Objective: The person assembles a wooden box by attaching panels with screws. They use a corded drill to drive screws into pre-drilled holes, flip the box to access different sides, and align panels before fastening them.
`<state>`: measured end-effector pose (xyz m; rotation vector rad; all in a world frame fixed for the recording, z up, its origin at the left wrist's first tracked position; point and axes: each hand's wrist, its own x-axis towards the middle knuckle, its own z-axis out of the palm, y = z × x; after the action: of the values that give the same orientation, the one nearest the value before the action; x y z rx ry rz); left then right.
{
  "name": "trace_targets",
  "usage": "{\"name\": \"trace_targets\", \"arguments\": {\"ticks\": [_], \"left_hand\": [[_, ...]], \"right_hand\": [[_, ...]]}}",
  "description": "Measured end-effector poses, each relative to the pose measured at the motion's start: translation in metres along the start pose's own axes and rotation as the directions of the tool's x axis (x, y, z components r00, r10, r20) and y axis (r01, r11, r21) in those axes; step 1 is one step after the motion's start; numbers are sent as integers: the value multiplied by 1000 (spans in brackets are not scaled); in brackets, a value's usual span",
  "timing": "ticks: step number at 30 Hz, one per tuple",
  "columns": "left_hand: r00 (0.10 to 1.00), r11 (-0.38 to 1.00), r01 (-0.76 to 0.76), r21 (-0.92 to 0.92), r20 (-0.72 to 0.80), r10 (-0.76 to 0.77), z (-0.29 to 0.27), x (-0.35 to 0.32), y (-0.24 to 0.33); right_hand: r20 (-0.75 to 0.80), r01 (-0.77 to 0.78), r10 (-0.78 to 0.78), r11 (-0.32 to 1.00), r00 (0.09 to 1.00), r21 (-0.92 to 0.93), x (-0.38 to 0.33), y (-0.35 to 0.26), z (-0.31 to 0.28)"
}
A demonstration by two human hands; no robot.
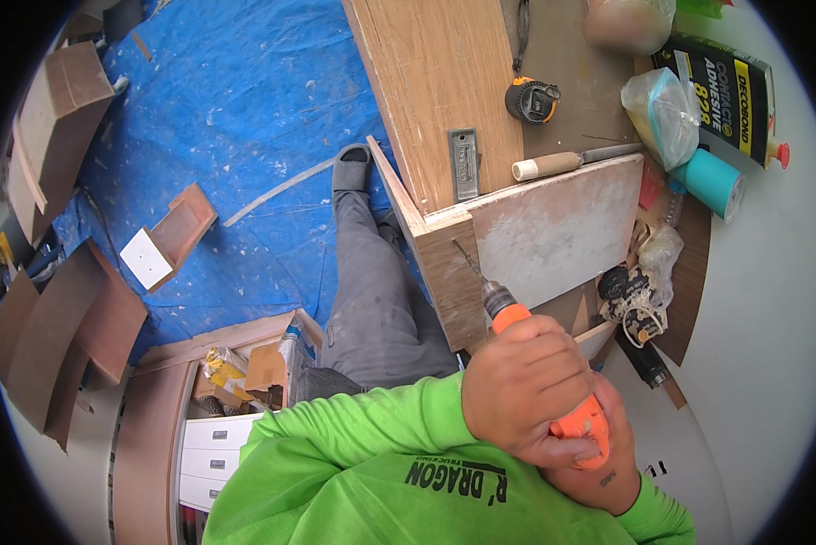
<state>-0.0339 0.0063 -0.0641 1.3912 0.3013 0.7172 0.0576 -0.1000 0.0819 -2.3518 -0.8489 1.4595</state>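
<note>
The left hand [528,391] wraps around an orange drill [511,317], with the right hand [615,431] gripping it from behind. The bit [468,258] points at a wooden strip [453,289] joined to a pale panel [553,236]; contact is unclear. Beyond, a wooden-handled tool [546,166] and tape measure [532,101] lie on the worktop [435,64].

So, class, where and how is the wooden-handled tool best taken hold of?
Probably wrapped around its thick wooden handle, coming from the left: that rounded end points left, while the thin metal shaft runs right toward the clear bag.
</note>
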Motion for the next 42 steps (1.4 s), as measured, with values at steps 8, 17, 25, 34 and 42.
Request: {"name": "trace_targets", "arguments": {"ticks": [8, 17, 25, 34, 42], "left_hand": [[999, 1000, -3, 8, -33, 3, 1, -1, -3], [998, 999, -8, 48, -62, 11, 4, -2, -7], [998, 999, -16, 39, -54, 18, 3, -3, -7], [996, 998, -15, 63, -90, 20, 6, -2, -7], [994, 998, -23, 63, -105, 30, 4, -5, -8]], "right_hand": [[97, 71, -47, 962, 994, -265, 5, 1, -8], [45, 108, -102, 978, 994, -178, 13, 7, -11], [43, 101, -96, 986, 994, -130, 16, 5, -14], [35, 81, -78, 992, 996, -93, 18, 3, -16], [41, 55, -53, 996, 998, -67, 20, 1, -18]]}}
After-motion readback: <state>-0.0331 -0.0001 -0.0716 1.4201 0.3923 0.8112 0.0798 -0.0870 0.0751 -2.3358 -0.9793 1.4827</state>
